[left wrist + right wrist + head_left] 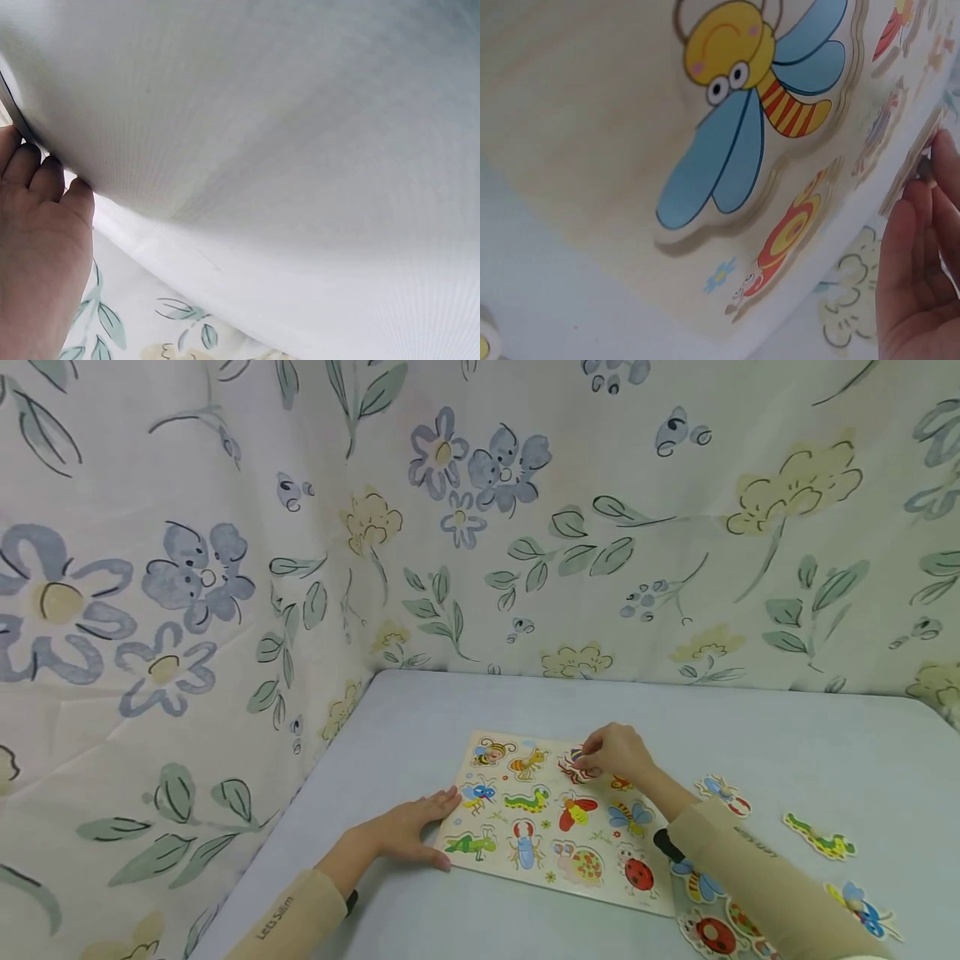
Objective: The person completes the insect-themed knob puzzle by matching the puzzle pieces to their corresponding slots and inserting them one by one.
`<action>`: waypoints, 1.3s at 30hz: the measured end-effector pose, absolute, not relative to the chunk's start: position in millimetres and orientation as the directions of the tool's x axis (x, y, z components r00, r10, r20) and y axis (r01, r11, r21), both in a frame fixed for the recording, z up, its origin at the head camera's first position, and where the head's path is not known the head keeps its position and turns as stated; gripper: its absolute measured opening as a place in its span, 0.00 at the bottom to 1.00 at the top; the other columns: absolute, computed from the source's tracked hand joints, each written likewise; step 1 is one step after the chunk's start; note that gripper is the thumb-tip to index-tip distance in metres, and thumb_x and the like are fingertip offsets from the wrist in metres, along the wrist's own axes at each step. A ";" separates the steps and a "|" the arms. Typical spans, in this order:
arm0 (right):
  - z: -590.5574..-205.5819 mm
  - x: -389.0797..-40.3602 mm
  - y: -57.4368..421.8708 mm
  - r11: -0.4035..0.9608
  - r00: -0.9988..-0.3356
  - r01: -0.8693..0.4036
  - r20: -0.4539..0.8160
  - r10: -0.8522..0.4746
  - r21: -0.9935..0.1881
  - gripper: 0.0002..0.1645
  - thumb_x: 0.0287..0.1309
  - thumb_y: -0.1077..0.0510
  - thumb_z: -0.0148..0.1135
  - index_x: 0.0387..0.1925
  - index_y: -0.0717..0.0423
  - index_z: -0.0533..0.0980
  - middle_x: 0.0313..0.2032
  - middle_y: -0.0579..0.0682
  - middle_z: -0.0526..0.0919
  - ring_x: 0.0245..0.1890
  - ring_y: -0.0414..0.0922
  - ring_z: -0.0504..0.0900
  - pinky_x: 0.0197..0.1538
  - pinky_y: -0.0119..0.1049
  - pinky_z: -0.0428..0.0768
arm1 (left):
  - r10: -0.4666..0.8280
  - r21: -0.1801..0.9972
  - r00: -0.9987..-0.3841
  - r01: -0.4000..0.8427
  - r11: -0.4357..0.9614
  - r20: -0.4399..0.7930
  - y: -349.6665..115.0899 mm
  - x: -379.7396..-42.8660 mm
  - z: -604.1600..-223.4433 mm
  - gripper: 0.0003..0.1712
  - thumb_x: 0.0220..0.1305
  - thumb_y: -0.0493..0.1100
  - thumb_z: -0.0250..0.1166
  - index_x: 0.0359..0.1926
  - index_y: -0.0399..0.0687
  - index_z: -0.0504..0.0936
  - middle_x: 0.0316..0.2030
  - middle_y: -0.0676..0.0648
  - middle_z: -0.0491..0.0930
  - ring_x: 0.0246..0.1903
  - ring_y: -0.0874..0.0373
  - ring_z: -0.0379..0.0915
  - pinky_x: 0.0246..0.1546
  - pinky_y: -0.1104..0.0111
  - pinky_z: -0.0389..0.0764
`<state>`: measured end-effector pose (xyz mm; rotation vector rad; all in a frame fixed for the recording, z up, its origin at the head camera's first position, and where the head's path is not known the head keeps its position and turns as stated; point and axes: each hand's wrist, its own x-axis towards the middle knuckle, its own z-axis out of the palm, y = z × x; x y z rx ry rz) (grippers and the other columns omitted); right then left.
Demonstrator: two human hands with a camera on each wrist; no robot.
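Observation:
The wooden insect puzzle board (495, 814) lies on the table, with coloured insect pictures in its shaped recesses. My left hand (412, 828) rests at the board's left edge, fingers stretched out and thumb by the near corner. At the far side, my right hand (621, 756) pinches a thin knobbed puzzle piece (909, 166) between thumb and fingers, close over the spider picture (573, 770). Seen edge-on in the right wrist view, the piece has its printed face mostly hidden. The left wrist view shows the left hand's fingers (46, 178) at its left side.
Loose pieces lie right of the board: a beetle (723, 795), a caterpillar (819, 837), a blue-winged insect (862, 910) and a ladybug (711, 933). More are partly under the right forearm (757, 877). A flowered curtain (555, 560) hangs behind the white table (420, 718).

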<state>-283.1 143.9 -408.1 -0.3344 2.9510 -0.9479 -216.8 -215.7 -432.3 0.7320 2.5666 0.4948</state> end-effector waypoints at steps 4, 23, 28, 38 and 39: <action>-407.0 -282.0 139.5 0.796 -0.976 -0.196 0.038 -0.213 -0.573 0.11 0.49 0.54 0.75 0.26 0.58 0.83 0.23 0.46 0.81 0.25 0.44 0.74 0.28 0.34 0.72 | 0.562 0.435 -0.771 0.414 0.800 -0.300 -216.2 -217.2 -432.2 0.59 0.51 0.64 0.71 0.76 0.47 0.53 0.76 0.49 0.47 0.74 0.49 0.43 0.72 0.52 0.50; -411.1 -286.0 128.1 0.846 -0.981 -0.138 -0.049 -0.189 -0.516 0.11 0.49 0.53 0.75 0.24 0.55 0.82 0.23 0.46 0.80 0.24 0.45 0.73 0.24 0.34 0.70 | 0.560 0.438 -0.773 0.412 0.799 -0.296 -215.6 -216.8 -431.8 0.58 0.51 0.63 0.72 0.75 0.47 0.54 0.75 0.49 0.47 0.74 0.49 0.44 0.72 0.53 0.50; -414.4 -289.7 128.4 0.841 -0.981 -0.138 -0.045 -0.189 -0.523 0.12 0.49 0.53 0.75 0.24 0.55 0.82 0.24 0.46 0.80 0.25 0.45 0.73 0.24 0.34 0.71 | 0.570 0.444 -0.767 0.419 0.792 -0.294 -215.8 -216.7 -430.7 0.57 0.52 0.62 0.72 0.75 0.46 0.54 0.75 0.48 0.47 0.74 0.48 0.44 0.72 0.52 0.50; -414.7 -289.9 127.3 0.850 -0.981 -0.134 -0.050 -0.185 -0.510 0.13 0.48 0.53 0.76 0.24 0.56 0.81 0.26 0.48 0.80 0.25 0.46 0.73 0.25 0.34 0.71 | 0.570 0.437 -0.767 0.422 0.794 -0.295 -216.6 -218.2 -433.2 0.58 0.51 0.62 0.72 0.75 0.47 0.54 0.75 0.48 0.47 0.74 0.49 0.44 0.72 0.52 0.50; -414.6 -289.7 127.3 0.850 -0.981 -0.137 -0.048 -0.187 -0.509 0.12 0.49 0.53 0.76 0.24 0.56 0.81 0.26 0.48 0.80 0.25 0.46 0.73 0.25 0.34 0.71 | 0.569 0.435 -0.767 0.421 0.795 -0.297 -216.6 -218.3 -433.4 0.58 0.51 0.63 0.72 0.75 0.47 0.54 0.75 0.49 0.47 0.74 0.49 0.43 0.72 0.52 0.50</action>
